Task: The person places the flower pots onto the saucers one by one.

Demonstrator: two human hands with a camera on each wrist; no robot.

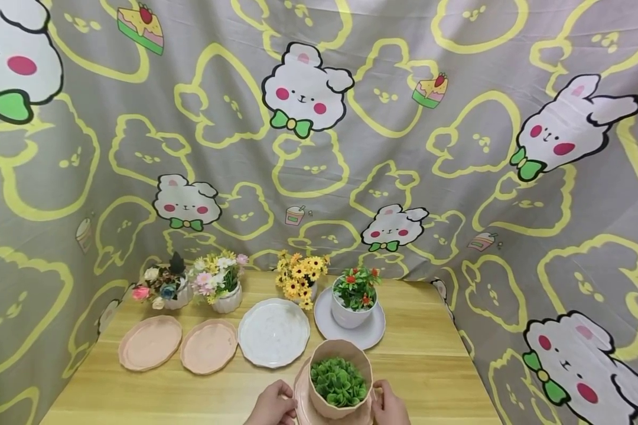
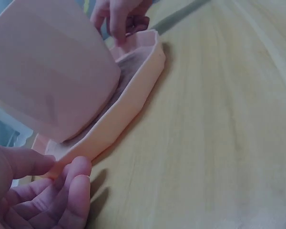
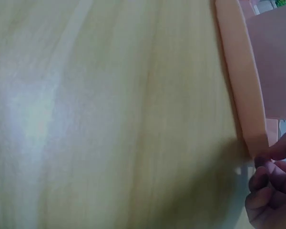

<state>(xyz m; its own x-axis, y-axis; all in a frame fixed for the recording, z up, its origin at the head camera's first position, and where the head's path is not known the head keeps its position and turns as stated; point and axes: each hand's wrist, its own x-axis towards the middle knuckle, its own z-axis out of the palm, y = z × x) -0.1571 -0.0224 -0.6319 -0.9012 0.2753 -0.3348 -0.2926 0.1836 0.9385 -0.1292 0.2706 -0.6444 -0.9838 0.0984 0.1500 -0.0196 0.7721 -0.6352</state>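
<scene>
A pink flowerpot [image 2: 52,67] stands in a pink saucer [image 2: 128,102] at the table's near side. Bushy green leaves [image 1: 338,382] fill the pot, as the head view shows. On the saucer's left edge, my left hand [image 1: 272,404] pinches the rim between thumb and fingers. My right hand [image 1: 389,406] pinches the opposite side of that rim, thumb above and curled fingers below in the right wrist view. Neither hand touches the pot. The saucer appears to lie on the wooden table.
Two pink saucers [image 1: 150,343] and a white saucer [image 1: 273,332] lie to the left. Behind stand pots of mixed flowers [image 1: 219,277], roses [image 1: 159,286] and yellow flowers [image 1: 300,274]. A red-flowered plant [image 1: 355,289] stands on a pale saucer [image 1: 326,321]. Patterned curtain [image 1: 319,159] surrounds the table.
</scene>
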